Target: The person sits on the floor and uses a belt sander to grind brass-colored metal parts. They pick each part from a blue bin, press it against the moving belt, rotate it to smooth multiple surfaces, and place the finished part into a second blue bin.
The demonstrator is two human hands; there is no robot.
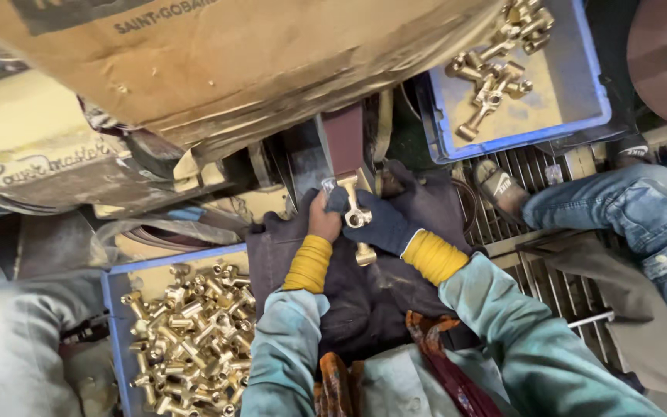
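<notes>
Both my hands hold one brass fitting up against the reddish-brown sanding belt of a machine. My left hand, in a worn dark glove with a yellow cuff, grips the fitting's left side. My right hand, in a dark blue glove with a yellow cuff, clasps it from the right. The fitting's T-shaped top touches the belt and its lower end sticks out below my fingers. A dark cloth lies over my lap under my hands.
A blue crate at lower left holds several brass fittings. Another blue crate at upper right holds a few more. A cardboard cover hangs over the machine. Another person's jeans leg and sandalled foot rest on a metal grate at right.
</notes>
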